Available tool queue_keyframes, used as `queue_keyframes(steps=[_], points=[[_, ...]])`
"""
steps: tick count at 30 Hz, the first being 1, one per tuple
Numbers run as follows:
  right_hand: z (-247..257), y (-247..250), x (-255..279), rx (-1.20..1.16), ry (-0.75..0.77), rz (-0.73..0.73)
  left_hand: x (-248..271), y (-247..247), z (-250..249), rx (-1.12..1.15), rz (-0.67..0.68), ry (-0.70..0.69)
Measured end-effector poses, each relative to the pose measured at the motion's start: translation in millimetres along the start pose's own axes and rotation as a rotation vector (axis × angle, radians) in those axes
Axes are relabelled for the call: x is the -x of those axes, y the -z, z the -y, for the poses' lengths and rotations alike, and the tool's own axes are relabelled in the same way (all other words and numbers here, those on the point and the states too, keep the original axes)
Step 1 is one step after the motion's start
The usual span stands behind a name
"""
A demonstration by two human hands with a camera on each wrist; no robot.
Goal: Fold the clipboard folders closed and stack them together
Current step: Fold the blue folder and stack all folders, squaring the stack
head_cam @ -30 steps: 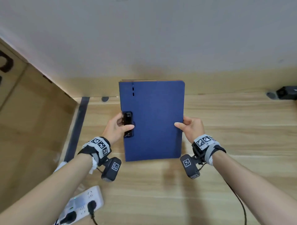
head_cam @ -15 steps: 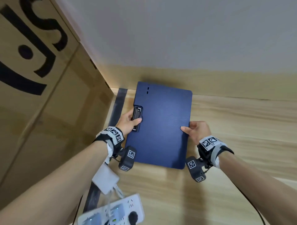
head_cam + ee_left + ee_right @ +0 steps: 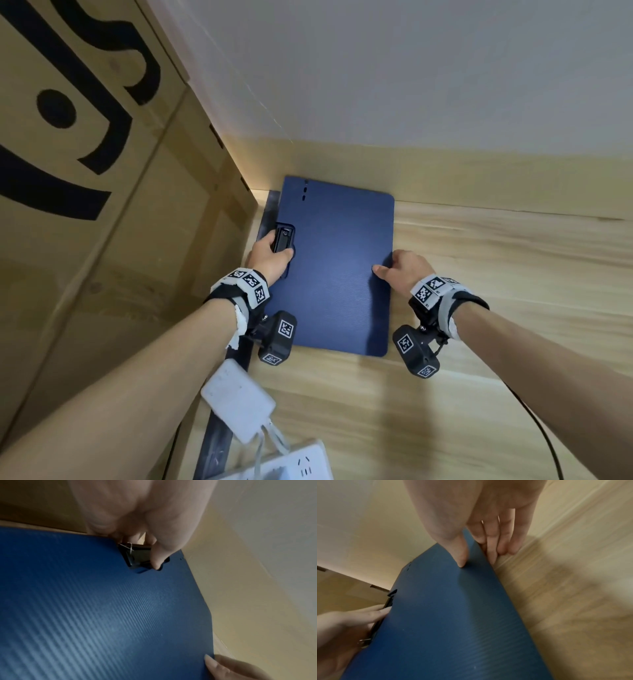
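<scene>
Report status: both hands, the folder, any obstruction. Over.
Left hand grips black clip edge of closed blue ribbed clipboard folder. Right hand pinches opposite edge. Large cardboard box close left, wall just behind.

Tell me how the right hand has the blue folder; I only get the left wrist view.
Observer: The right hand pinches the right edge of the blue folder, thumb on top, fingers tucked underneath.
Operator: Say where the folder is.
Observer: Head view: at the far left corner of the wooden table, beside a large cardboard box.
Operator: Report what lies nearer the person.
Observer: A white power strip and a white adapter, by the table's left edge.
</scene>
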State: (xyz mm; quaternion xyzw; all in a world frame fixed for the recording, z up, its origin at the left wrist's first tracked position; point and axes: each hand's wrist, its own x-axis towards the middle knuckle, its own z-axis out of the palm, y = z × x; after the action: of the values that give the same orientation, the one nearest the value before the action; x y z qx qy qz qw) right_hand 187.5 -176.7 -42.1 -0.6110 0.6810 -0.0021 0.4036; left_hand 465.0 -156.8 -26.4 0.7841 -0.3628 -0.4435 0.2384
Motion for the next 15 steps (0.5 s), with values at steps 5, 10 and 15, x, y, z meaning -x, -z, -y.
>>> queue_keyframes(steps=[5, 10, 15], points=[[6, 5, 2, 0.117, 0.002, 0.008, 0, -4, 0, -0.084, -0.058, -0.026], [10, 8, 8, 0.05, -0.094, -0.05, 3, -4, 2, -0.123, -0.12, -0.014], [10, 8, 16, -0.061, -0.099, -0.069, 10, -6, -3, -0.093, -0.114, 0.022]])
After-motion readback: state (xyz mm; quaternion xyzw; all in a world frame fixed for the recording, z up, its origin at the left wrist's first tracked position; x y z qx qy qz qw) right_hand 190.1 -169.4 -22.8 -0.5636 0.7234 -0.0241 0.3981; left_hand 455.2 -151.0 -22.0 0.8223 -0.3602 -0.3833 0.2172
